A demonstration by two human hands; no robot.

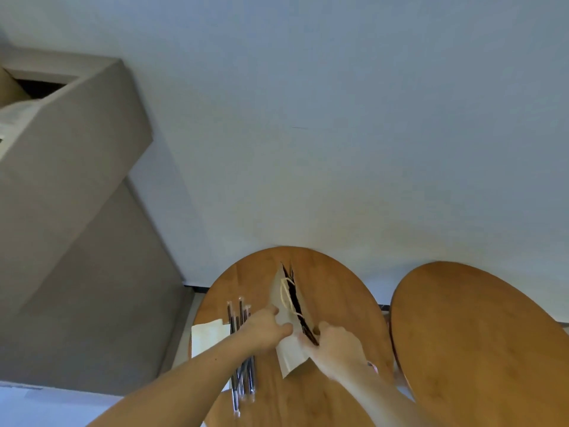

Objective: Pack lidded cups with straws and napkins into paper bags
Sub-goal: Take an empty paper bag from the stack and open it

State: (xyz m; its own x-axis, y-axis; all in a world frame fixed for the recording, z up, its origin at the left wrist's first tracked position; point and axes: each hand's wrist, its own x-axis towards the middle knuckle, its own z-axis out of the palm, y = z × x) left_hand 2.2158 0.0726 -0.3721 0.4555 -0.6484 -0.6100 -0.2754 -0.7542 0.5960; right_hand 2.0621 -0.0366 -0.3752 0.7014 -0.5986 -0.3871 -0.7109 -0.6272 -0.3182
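A white paper bag [288, 354] with cord handles stands on the round wooden table [338, 291], its mouth a narrow dark slit. My left hand [264, 329] pinches the bag's left rim. My right hand [334, 345] grips the right rim at the near end of the slit. Several wrapped black straws [243, 380] lie on the table to the left, partly under my left forearm. A stack of white napkins [207, 337] lies left of the straws. No cup is in view.
A second round wooden table [480, 340] stands to the right, with a narrow gap between the two. A plain white wall fills the background. A grey angular structure [70, 195] rises at the left.
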